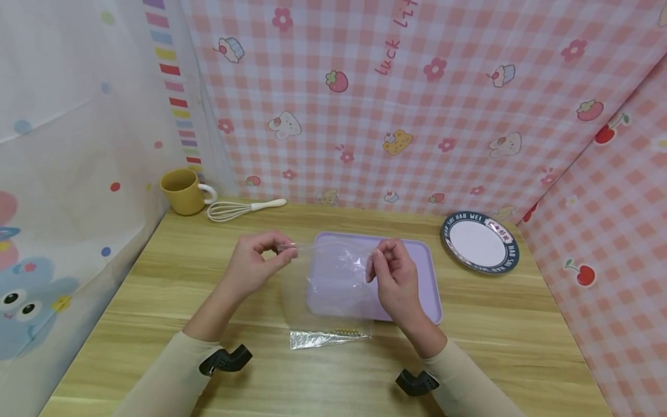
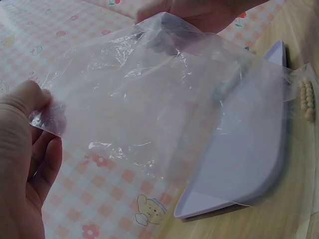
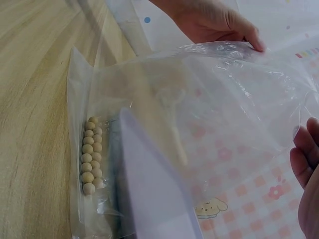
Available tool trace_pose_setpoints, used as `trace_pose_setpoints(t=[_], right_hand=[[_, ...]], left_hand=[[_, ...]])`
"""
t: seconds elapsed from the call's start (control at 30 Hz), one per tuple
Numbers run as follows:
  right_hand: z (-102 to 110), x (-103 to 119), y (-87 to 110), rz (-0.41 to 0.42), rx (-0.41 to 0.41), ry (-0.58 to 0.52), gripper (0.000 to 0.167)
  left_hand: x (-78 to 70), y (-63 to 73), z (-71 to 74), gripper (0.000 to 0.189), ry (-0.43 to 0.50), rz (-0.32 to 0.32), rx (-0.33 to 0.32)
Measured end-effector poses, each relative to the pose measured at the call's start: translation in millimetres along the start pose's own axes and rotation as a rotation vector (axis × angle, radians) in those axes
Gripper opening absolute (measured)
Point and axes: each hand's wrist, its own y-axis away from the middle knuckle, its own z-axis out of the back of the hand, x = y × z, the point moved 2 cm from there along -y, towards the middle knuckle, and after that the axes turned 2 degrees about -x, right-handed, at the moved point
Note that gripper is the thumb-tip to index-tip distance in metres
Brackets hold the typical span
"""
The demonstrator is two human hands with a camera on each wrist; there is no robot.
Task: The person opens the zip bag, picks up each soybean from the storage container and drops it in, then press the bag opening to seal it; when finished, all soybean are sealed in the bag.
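A clear plastic bag point(image 1: 297, 301) hangs upright between my hands, over the front left of a lilac tray point(image 1: 428, 278). My left hand point(image 1: 252, 263) pinches its upper left corner between thumb and fingers. At the upper right corner, my right hand point(image 1: 397, 278) grips the film with curled fingers. Round wooden beads point(image 3: 88, 158) lie in two rows at the bottom of the bag. Through the film in the left wrist view, the tray shows behind it.
A yellow mug point(image 1: 182, 194) with a white handle stands at the back left, beside a white whisk point(image 1: 268, 204). On the right lies a round plate point(image 1: 476, 243) with a dark lettered rim. Patterned cloth walls point(image 1: 365, 116) enclose the wooden table point(image 1: 484, 347).
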Motion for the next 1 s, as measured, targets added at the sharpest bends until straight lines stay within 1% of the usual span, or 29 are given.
trace_pose_setpoints(t=[0.17, 0.4, 0.5, 0.77, 1.0], right_hand=[[0, 0, 1.0, -0.012, 0.002, 0.004, 0.006], [0, 0, 1.4, -0.017, 0.0, -0.005, 0.009], [-1, 0, 1.6, -0.018, -0.001, -0.005, 0.009], [-1, 0, 2.6, -0.02, -0.003, -0.009, 0.008], [-1, -1, 3.5, -0.012, -0.003, -0.019, 0.009]], left_hand=[[-0.3, -0.4, -1.7, 0.011, -0.006, -0.017, -0.015], [1.0, -0.9, -5.1, 0.013, 0.036, -0.051, 0.011], [1.4, -0.6, -6.6, 0.015, 0.045, -0.061, 0.01], [0.5, -1.7, -9.5, 0.013, -0.007, -0.047, -0.002], [0.4, -2.2, -12.1, 0.015, 0.023, -0.016, 0.043]])
